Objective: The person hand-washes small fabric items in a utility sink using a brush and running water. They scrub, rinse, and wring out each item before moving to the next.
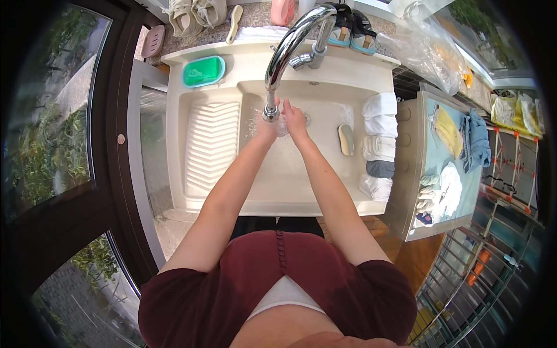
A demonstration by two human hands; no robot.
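Both my hands are in the pale laundry sink, under the chrome gooseneck faucet. Water runs from its spout and splashes between them. My left hand is directly below the spout, which hides part of its fingers. Just to the right, my right hand faces it with fingers raised and holds nothing visible. A scrub brush lies in the basin, right of my hands. On the sink's back left ledge, a green soap bar rests in a blue-rimmed dish.
A ribbed washboard fills the sink's left side. Several folded cloths line its right rim. Beside it stands a cabinet with clothes on its light blue top. Shoes and another brush sit on the back counter.
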